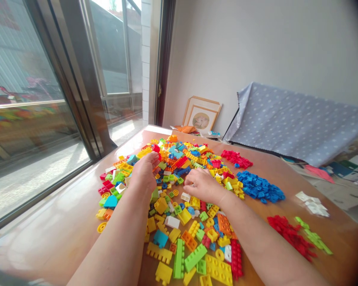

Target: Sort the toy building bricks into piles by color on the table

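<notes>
A large mixed pile of plastic building bricks covers the middle of the table, with a yellow brick [218,270] at its near edge. My left hand [145,171] is over the pile's left side, palm turned inward and fingers stretched forward, next to a red brick [155,148]. To the right, my right hand [203,184] reaches down into the pile with curled fingers; its fingertips are partly hidden, so what they grip cannot be made out. Just below it lies a white brick [185,196], and a dark blue brick [183,171] is near its fingers.
Sorted heaps lie along the table's right side: blue bricks [259,186], dark pink-red pieces [236,158], red pieces [290,236], light green pieces [314,236] and white pieces [312,203]. A glass window [32,99] borders the left. Behind are picture frames [203,115] and a dotted cloth [298,119].
</notes>
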Available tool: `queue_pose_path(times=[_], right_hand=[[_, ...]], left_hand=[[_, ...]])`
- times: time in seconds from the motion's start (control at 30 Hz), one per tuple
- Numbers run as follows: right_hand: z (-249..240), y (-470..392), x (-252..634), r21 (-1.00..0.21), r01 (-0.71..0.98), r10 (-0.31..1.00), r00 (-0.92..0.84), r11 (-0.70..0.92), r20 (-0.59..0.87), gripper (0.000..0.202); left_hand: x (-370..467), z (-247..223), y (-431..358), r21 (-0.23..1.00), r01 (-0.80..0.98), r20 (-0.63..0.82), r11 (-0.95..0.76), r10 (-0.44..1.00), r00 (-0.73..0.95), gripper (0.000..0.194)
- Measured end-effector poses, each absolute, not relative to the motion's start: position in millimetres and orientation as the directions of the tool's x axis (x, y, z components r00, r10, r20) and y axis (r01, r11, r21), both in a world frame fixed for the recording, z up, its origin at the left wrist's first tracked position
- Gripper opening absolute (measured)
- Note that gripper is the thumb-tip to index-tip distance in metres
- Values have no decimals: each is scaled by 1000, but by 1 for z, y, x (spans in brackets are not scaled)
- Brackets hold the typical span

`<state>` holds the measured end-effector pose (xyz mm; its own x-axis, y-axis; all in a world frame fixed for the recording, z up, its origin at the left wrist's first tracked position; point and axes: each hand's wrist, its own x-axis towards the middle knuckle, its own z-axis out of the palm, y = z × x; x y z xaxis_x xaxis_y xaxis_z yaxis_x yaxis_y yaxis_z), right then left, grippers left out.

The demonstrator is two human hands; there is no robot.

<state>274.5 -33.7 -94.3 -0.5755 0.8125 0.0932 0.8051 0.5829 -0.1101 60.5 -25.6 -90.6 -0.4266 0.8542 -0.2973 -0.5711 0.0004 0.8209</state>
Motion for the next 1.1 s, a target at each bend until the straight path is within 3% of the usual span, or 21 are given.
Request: queue_pose_path(times=[0.37, 0.63, 0.73, 0.87, 0.97, 1.1], right_hand=[[-111, -24, 241, 27, 820, 815, -571, 571, 93, 22], [-116, -21, 232, 33, 834, 825, -550, 551, 126, 17], [-111, -26, 235, -31, 819, 815, -565, 573, 130, 16], [-101, -30, 232, -243, 801, 830, -480, 547, 285, 16], [-94, -29, 222, -396, 734, 820, -394, 552, 414, 17], [-91, -25, 205, -479, 685, 817, -319, 549, 481, 16]], left_hand=[[58, -85, -27, 791, -611, -305, -43, 837, -454, 19], [58, -82, -27, 781, -623, -321, -37, 833, -451, 12], [59, -83, -27, 776, -629, -311, -48, 839, -447, 10], [63, -82, -28, 752, -658, -313, -29, 863, -396, 6], [66, -80, -31, 698, -714, -338, 52, 903, -264, 14], [67, -78, -33, 590, -787, -368, 180, 928, -64, 30]])
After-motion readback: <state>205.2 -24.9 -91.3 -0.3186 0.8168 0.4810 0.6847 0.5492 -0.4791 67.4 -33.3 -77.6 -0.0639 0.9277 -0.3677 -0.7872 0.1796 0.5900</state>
